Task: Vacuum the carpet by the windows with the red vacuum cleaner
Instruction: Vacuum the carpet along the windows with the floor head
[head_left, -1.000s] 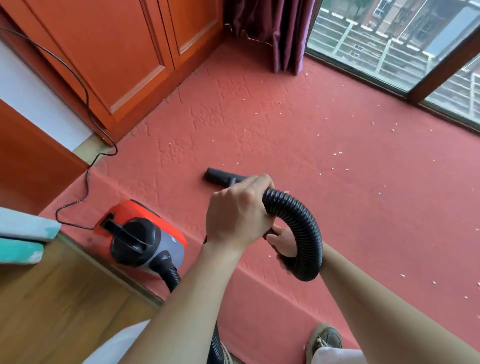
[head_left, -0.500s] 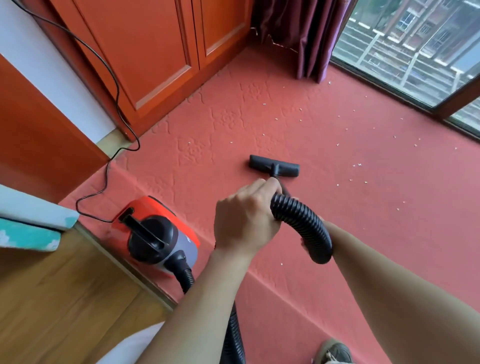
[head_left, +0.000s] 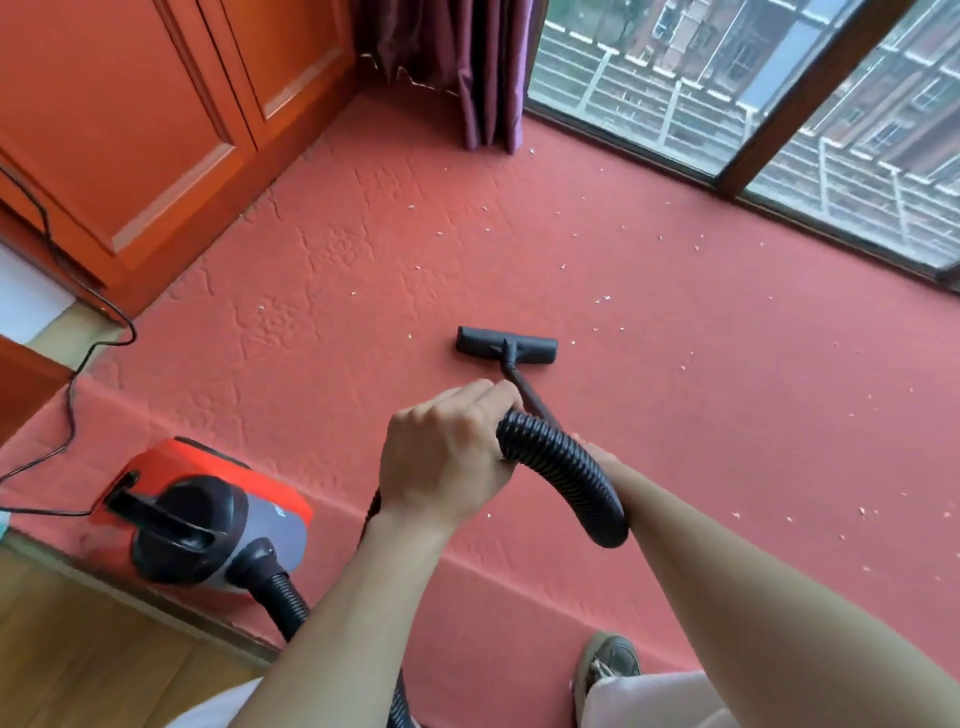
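Open carpet (head_left: 675, 415) ahead and right of the nozzle (head_left: 506, 345), dotted only with white crumbs (head_left: 605, 299). Blocked at far left by cabinets (head_left: 171, 130), at the far corner by a curtain (head_left: 483, 73), along the right by windows (head_left: 701, 88). Crowded near left by the vacuum (head_left: 208, 525), its hose (head_left: 563, 473) and cord (head_left: 72, 384).

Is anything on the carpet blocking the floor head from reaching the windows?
Nothing visible does: between the floor head and the windows lies only carpet scattered with white specks.
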